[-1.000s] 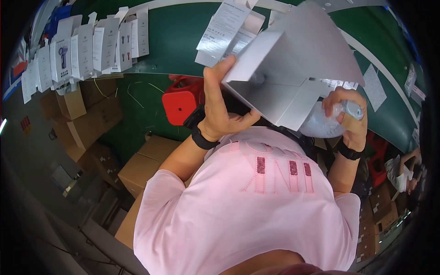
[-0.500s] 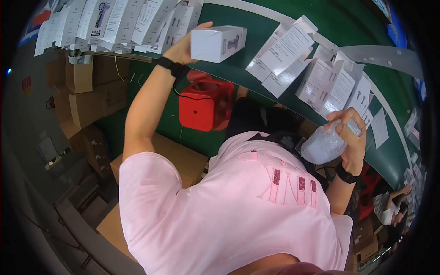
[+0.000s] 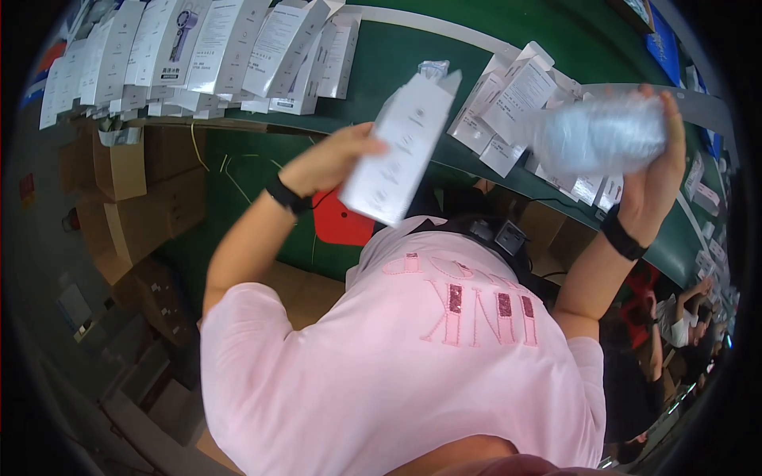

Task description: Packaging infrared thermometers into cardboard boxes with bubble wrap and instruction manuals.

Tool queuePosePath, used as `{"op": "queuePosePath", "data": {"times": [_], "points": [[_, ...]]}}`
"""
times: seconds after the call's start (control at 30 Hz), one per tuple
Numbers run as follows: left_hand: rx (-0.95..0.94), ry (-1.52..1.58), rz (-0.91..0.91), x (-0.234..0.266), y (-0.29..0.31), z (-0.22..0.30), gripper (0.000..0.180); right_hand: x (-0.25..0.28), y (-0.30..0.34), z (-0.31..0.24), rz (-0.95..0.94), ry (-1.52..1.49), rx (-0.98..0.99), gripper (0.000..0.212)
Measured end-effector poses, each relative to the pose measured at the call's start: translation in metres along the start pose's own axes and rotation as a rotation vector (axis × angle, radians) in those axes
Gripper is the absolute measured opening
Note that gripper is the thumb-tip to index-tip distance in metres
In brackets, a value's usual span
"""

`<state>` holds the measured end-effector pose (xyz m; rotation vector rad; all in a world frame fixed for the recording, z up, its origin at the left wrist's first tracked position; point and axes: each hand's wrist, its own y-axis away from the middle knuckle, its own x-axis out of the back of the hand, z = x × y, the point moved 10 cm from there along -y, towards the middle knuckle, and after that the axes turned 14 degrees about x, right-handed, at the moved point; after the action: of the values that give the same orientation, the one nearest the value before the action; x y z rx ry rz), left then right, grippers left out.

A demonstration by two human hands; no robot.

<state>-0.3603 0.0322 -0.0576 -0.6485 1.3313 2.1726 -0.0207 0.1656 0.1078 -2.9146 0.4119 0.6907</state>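
My left hand (image 3: 337, 157) is closed on a white printed carton (image 3: 403, 151), tilted over the front edge of the table. A flap stands up at the carton's upper end. My right hand (image 3: 665, 151) holds a whitish bundle in clear plastic wrap (image 3: 599, 135), raised at the right over the table and blurred by motion. What is inside the wrap does not show clearly. Behind the carton's upper end lies a small piece of clear plastic (image 3: 433, 69).
A row of white cartons (image 3: 222, 51) stands at the far left of the green table (image 3: 397, 44). More flat or leaning cartons (image 3: 520, 95) lie right of centre. Below are a red stool (image 3: 341, 218) and brown cardboard boxes (image 3: 151, 190). Other people (image 3: 686, 317) sit at the far right.
My left hand has turned the carton from lying level to slanting upright and brought it nearer. My right hand has lifted the wrapped bundle up and away from my body, over the table.
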Motion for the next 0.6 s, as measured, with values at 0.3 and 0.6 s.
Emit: {"op": "queuePosePath", "data": {"times": [0.3, 0.6], "points": [[-0.825, -0.702, 0.698, -0.085, 0.058, 0.04, 0.097, -0.172, 0.032, -0.047, -0.016, 0.031, 0.521, 0.025], [-0.768, -0.462, 0.617, -0.071, 0.056, 0.012, 0.103, -0.145, 0.029, -0.018, -0.211, 0.078, 0.363, 0.03]]}}
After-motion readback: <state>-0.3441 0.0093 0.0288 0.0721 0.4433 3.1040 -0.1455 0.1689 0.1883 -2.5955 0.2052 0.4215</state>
